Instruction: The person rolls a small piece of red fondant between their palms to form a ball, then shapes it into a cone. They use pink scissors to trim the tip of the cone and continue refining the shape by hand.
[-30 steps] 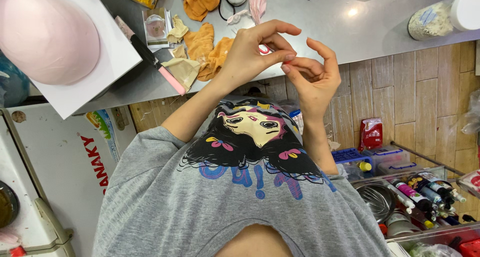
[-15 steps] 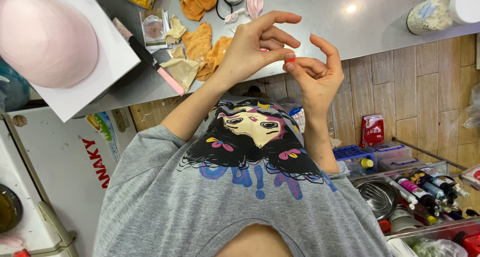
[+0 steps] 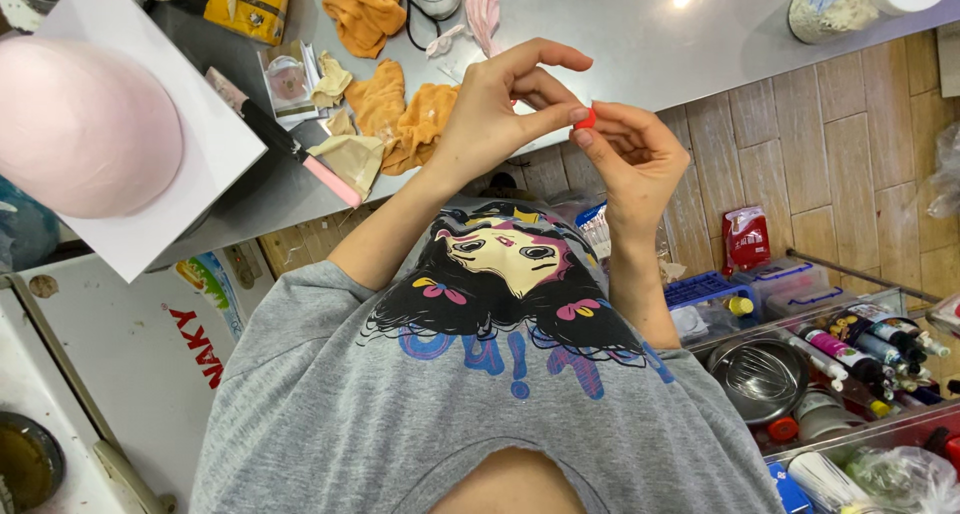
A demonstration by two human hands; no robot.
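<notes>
My two hands meet above the edge of a steel table [image 3: 640, 44]. A small red piece [image 3: 587, 119] is pinched between the fingertips of my left hand [image 3: 495, 109] and the fingertips of my right hand [image 3: 635, 164]. The other fingers of my left hand are spread upward. What the red piece is made of I cannot tell. Both forearms rise from my grey printed shirt [image 3: 480, 374] at the bottom of the view.
On the table lie orange crumpled pieces [image 3: 400, 114], a pink-handled knife [image 3: 290, 149] and a pink dome [image 3: 80, 124] on a white board [image 3: 215, 164]. A jar [image 3: 850, 4] stands far right. Below right are a steel bowl [image 3: 765, 374] and several small bottles [image 3: 870, 344].
My hands have drifted a little to the right while working the small piece between the fingertips. The red piece now shows clearly between them.
</notes>
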